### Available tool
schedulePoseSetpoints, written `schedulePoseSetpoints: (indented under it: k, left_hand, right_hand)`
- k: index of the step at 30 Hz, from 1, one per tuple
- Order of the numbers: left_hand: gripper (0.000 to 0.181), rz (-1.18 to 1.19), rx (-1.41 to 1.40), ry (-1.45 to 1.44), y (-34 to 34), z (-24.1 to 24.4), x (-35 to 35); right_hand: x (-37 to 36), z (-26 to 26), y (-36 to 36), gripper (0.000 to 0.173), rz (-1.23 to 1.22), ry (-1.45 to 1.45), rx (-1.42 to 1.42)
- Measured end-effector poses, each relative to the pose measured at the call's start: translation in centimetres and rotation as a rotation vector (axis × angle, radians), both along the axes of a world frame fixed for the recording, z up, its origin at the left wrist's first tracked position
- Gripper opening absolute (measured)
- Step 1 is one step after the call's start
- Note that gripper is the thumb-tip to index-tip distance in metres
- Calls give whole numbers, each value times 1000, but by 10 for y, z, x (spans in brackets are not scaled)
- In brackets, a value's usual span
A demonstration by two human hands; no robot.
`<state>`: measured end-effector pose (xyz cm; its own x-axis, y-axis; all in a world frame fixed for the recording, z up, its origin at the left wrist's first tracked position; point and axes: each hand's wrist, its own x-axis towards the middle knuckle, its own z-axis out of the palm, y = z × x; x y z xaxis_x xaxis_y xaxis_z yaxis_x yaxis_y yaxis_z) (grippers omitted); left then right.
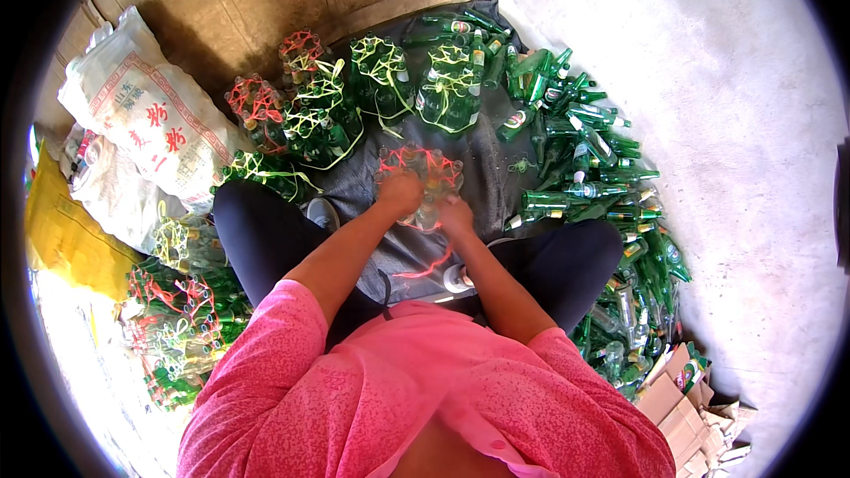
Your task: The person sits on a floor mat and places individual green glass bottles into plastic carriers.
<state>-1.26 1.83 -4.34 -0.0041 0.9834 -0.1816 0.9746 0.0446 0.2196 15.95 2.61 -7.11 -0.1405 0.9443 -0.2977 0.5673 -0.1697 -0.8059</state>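
Before me stands a bundle of clear glass bottles (426, 214), their necks laced together with red plastic twine (406, 157). My left hand (400, 192) is closed in a fist over the bundle's left side, apparently gripping the twine; its fingertips are hidden. At the near right edge, my right hand (456, 214) is closed on the red twine, slightly blurred. A loose red tail (425, 271) trails from below that hand towards me. The bundle rests on dark sheeting (495, 146) between my bent legs.
Green bottle bundles tied with yellow twine (382, 73) stand ahead, beside red-tied clear ones (254, 106). Loose green bottles (584, 146) heap along the right wall (717, 113). White woven sacks (153, 106) and more bundles (179, 305) lie left. Cardboard (684, 411) sits behind right.
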Motion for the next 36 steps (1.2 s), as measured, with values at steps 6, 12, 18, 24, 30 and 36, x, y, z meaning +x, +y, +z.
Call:
schedulePoseSetpoints:
  k: [6, 12, 18, 24, 30, 36]
  left_hand:
    - [22, 14, -8, -42, -2, 0, -3]
    - [21, 50, 14, -7, -1, -3, 1]
    - [21, 28, -52, -57, 0, 8, 2]
    - [20, -56, -57, -247, 4, 5, -15]
    - [16, -197, 19, -133, 3, -1, -22]
    - [25, -116, 167, 112, -17, 30, 35]
  right_hand:
    - [-4, 2, -7, 26, -162, 256, -252]
    - [4, -50, 1, 17, -106, 401, -323]
    - [13, -62, 3, 21, -46, 484, -403]
    - [18, -63, 5, 29, 197, 238, -269]
    - [10, -52, -3, 25, 104, 438, -232]
    - [10, -51, 2, 21, -65, 503, -446]
